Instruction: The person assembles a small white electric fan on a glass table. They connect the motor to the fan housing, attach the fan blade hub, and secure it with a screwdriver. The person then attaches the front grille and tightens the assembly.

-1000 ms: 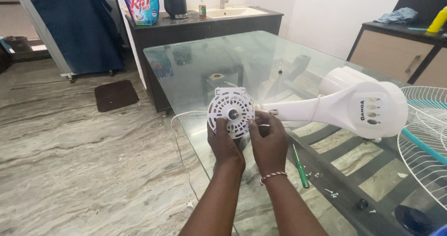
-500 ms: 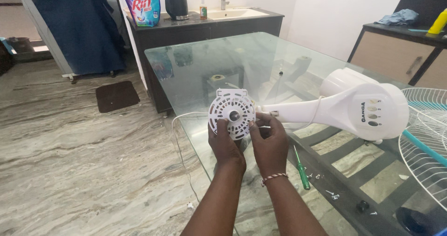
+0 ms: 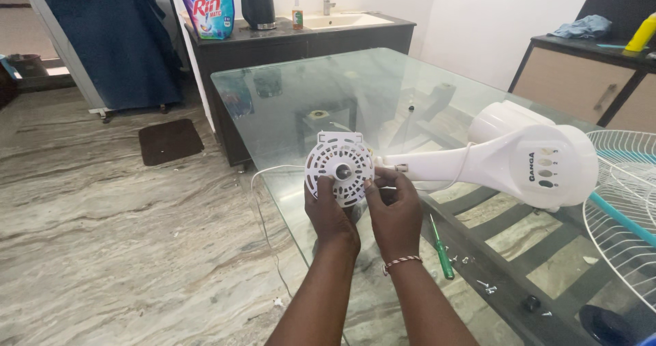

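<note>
Fingers of both my hands were closed on the round white slotted motor cover of the table fan, which I held up on edge over the near corner of the glass table, its flat face turned toward me. Left of my fingers lay only the marbled floor, with a dark mat far off that way. My left hand gripped the cover's lower left rim, thumb on the face just below the central hub. My right hand pinched the lower right rim, fingertips curled over the edge; both hands were equally close to it, one on each side.

Just right of my right fingers, the fan's white neck ran away rightward, long axis nearly level, widening into the switch housing with its column of buttons. A thin white cord looped off the table edge left of my left hand. Below and right of my right wrist, a green-handled screwdriver lay on the glass, pointing away from me, with small loose screws just beyond it. Farthest right sat the white wire fan guard.
</note>
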